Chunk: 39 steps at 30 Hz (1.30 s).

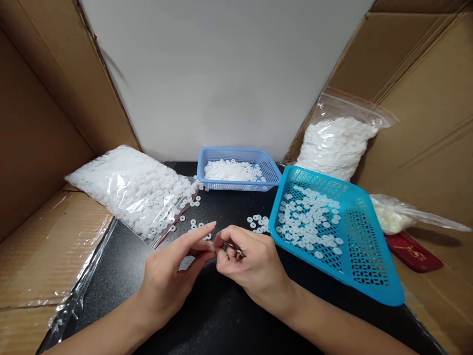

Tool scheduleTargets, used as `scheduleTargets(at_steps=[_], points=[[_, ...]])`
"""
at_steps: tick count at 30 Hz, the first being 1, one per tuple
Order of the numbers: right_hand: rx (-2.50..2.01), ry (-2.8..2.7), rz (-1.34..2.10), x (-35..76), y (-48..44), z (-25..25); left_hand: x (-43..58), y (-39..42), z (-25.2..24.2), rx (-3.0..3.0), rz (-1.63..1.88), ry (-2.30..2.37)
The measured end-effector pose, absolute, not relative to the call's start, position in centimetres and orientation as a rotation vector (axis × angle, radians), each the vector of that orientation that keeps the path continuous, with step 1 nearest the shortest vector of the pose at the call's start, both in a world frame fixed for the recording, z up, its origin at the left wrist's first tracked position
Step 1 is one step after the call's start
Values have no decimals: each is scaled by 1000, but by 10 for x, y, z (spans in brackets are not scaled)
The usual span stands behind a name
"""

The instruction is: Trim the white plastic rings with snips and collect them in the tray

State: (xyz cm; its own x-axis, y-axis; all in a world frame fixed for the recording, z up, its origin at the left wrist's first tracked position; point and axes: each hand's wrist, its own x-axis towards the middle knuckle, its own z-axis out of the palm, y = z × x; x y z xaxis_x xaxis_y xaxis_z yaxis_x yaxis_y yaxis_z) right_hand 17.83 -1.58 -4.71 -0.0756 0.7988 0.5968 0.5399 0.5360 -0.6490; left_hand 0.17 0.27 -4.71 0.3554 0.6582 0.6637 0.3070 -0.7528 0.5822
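Observation:
Above the black table, my left hand (168,271) and my right hand (254,261) meet at the fingertips. The left thumb and fingers pinch something small and pale, mostly hidden, perhaps one of the white rings. Curled fingers of my right hand close round a small metal tool (236,249); only a short dark shiny part shows, so its kind is unclear. Just beyond the hands lie loose white plastic rings (193,223) with a hole in the middle. More rings (260,223) are by the near-left side of the turquoise basket (369,251), which holds many of them.
A blue basket (240,186) with white rings stands at the back. On the left an open plastic bag (136,192) spills rings. Behind the turquoise basket leans a full clear bag (336,145). A smaller bag (391,217) and a red item (416,254) lie right. Cardboard walls flank the table.

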Motion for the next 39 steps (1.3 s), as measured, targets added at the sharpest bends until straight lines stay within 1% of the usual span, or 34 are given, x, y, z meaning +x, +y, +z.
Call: scheduleTargets(at_steps=[8, 12, 15, 20, 23, 34, 39], points=[[-1175, -1701, 348, 187, -11, -44, 5, -2, -31, 1877, 1225, 744], [-1177, -1653, 472, 191, -12, -41, 3, -1, -24, 1693, 1176, 789], [-1089, -1621, 551, 191, -16, -38, 1, 1, -20, 1700, 1168, 798], [-890, -1602, 530, 193, -20, -33, 2, 2, -17, 1599, 1149, 781], [-860, -1576, 540, 193, -22, -32, 4, 1, -18, 1508, 1142, 777], [-803, -1688, 650, 188, -24, -36, 4, -1, -18, 1572, 1123, 823], [-865, -1746, 706, 191, -23, -34, 3, 1, -20, 1638, 1116, 829]])
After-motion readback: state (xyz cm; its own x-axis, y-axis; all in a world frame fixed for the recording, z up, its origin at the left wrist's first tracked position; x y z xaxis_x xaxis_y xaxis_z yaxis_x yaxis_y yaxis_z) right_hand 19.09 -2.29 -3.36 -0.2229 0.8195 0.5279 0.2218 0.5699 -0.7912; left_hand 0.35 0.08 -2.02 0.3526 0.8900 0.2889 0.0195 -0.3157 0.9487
